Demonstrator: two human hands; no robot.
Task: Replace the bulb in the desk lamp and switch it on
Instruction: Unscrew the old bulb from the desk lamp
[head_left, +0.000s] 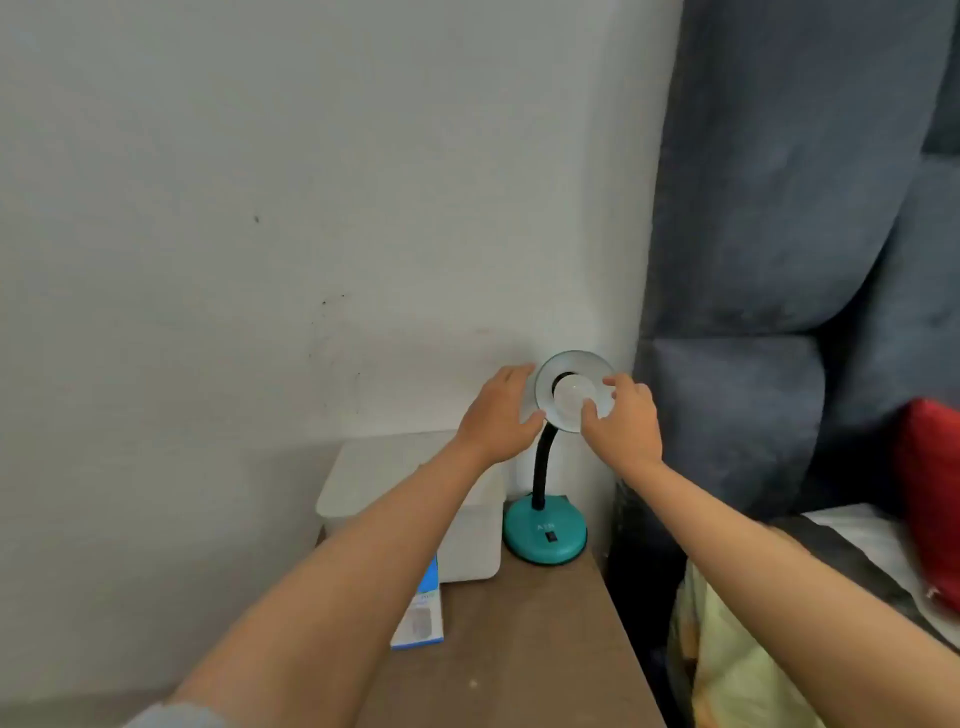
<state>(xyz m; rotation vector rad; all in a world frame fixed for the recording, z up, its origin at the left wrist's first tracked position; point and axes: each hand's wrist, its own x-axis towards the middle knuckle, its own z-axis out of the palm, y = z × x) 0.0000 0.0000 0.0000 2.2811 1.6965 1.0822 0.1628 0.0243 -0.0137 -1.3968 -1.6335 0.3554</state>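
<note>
A desk lamp with a teal round base (544, 535), a black bendy neck (543, 462) and a pale round shade (569, 366) stands at the back of a brown bedside table (519, 649). The shade faces me, and a white bulb (571, 397) sits in its middle, unlit. My left hand (498, 413) grips the shade's left rim. My right hand (621, 421) has its fingertips on the bulb's right side. A black switch (550, 536) shows on the base.
A white lidded box (467, 540) stands left of the lamp base. A blue and white bulb carton (421, 613) lies in front of it. A grey padded headboard (769, 260) and a bed with a red cushion (930, 493) are close on the right. A white wall is behind.
</note>
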